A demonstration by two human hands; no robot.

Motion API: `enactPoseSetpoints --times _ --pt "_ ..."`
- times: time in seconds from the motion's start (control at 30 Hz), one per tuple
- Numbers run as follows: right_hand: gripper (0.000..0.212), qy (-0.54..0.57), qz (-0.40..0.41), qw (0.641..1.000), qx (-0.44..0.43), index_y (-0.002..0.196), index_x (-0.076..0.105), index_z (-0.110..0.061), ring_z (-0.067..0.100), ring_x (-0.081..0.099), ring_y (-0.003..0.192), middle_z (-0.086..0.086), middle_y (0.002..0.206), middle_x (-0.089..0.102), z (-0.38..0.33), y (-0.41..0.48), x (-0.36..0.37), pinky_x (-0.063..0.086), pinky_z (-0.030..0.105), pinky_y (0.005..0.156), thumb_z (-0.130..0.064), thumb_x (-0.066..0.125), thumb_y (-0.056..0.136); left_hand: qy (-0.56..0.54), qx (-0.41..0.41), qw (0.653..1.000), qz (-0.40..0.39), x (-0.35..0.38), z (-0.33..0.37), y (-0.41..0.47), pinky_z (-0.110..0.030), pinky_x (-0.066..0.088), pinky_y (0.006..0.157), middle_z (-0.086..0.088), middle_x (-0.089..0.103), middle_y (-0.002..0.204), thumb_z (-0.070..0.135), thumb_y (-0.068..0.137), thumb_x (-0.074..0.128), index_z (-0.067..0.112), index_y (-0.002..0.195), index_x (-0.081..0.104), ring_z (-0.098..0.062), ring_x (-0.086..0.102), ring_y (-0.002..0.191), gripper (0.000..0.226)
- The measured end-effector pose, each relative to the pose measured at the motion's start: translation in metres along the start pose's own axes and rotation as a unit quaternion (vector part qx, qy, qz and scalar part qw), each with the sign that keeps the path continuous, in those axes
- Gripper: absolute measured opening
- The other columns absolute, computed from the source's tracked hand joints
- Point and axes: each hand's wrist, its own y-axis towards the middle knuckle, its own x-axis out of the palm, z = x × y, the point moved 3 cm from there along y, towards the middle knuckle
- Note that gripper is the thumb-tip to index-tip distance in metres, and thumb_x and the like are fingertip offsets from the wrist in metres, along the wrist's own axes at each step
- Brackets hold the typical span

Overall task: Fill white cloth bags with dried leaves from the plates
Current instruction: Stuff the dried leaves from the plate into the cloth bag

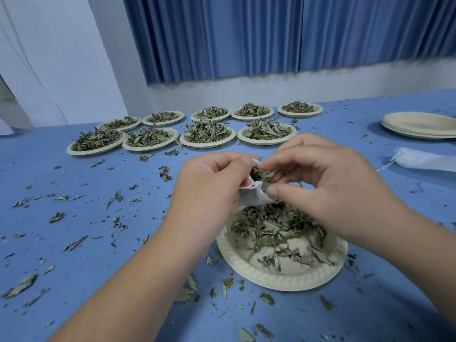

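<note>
While my left hand (209, 183) curls round the bag (251, 197), holding its mouth just above the plate (283, 277), my right hand (328, 183) pinches 1 tuft of leaves (264, 174) at that mouth; I should push deep, keeping spills over the plate.

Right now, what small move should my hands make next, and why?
Probably push the pinched leaves down into the white cloth bag with the right hand: the left hand holds its mouth open above the near plate, and the leaves sit only at the opening, some sticking out.
</note>
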Motion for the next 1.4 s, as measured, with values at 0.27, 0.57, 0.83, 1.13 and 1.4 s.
enactPoseSetpoints --times 0.27,0.57,0.83,1.13,1.4 --pt "0.025 -0.108 0.063 0.991 -0.038 0.087 0.069 -0.022 0.006 0.064 0.075 -0.012 0.084 0.064 -0.008 -0.005 0.003 0.049 0.010 0.070 -0.005 0.080 0.071 0.005 0.005 1.000 -0.001 0.001 -0.001 0.000 -0.013 0.027 0.036 0.000 0.049 0.051 0.005 0.092 0.059 0.007 0.079 0.075 -0.007 0.030 0.032 0.021" --pt "0.019 -0.179 0.138 0.973 -0.047 0.080 0.064 -0.021 0.000 0.056 0.069 -0.014 0.071 0.062 -0.010 -0.008 0.004 0.042 0.010 0.064 -0.012 0.079 0.071 -0.006 0.000 1.000 -0.027 0.007 -0.004 -0.003 -0.018 0.021 0.039 0.003 0.049 0.052 0.010 0.091 0.060 0.009 0.079 0.076 -0.007 0.025 0.036 0.021" --pt "0.011 -0.211 0.127 0.966 -0.072 0.076 0.075 -0.018 0.006 0.048 0.066 -0.006 0.070 0.059 -0.009 -0.005 -0.002 0.035 0.015 0.059 -0.027 0.080 0.071 -0.017 -0.003 1.000 -0.025 0.006 -0.006 -0.003 -0.019 0.020 0.039 0.000 0.044 0.052 0.010 0.091 0.060 0.007 0.084 0.076 -0.009 0.023 0.038 0.018" --pt "0.012 -0.156 0.076 0.983 -0.062 0.088 0.078 -0.023 0.005 0.053 0.064 -0.007 0.070 0.063 -0.010 -0.007 0.001 0.041 0.016 0.057 -0.017 0.078 0.078 -0.014 -0.005 1.000 -0.015 0.003 -0.007 -0.002 -0.019 0.021 0.039 -0.008 0.036 0.061 0.013 0.091 0.062 0.009 0.083 0.077 -0.010 0.022 0.040 0.017" --pt "0.015 -0.071 0.054 0.996 0.012 0.083 0.075 -0.030 0.005 0.064 0.069 -0.013 0.071 0.069 -0.007 -0.006 0.003 0.051 0.018 0.065 -0.017 0.076 0.076 -0.042 0.001 0.999 -0.006 0.002 -0.005 -0.001 -0.014 0.031 0.034 -0.003 0.040 0.052 0.007 0.091 0.060 0.002 0.086 0.074 -0.007 0.026 0.033 0.016"
